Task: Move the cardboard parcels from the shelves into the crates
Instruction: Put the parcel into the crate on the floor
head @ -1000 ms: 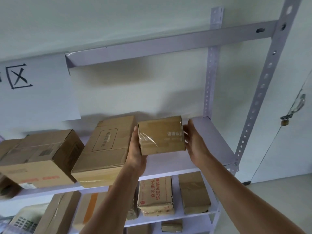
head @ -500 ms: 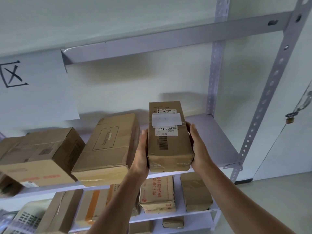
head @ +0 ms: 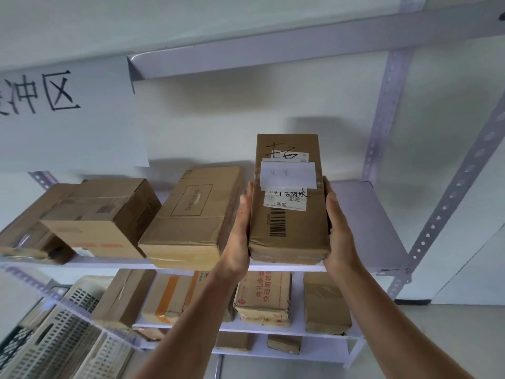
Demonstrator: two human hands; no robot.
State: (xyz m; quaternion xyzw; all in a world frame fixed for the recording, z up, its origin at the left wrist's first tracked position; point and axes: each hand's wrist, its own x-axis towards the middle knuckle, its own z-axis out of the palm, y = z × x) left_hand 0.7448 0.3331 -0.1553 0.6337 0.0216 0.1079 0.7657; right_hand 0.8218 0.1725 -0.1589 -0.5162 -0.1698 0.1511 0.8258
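Lift-off step: we hold the parcel (head: 289, 236) upright between left hand (head: 239, 231) and right hand (head: 340, 231), each grip clasping a long side, at the upper shelf (head: 363, 214) right end; next, we judge, a lowering swing left toward the crates (head: 62, 337).

Storeroom: parcels (head: 191, 212) on metal shelving (head: 366, 214)
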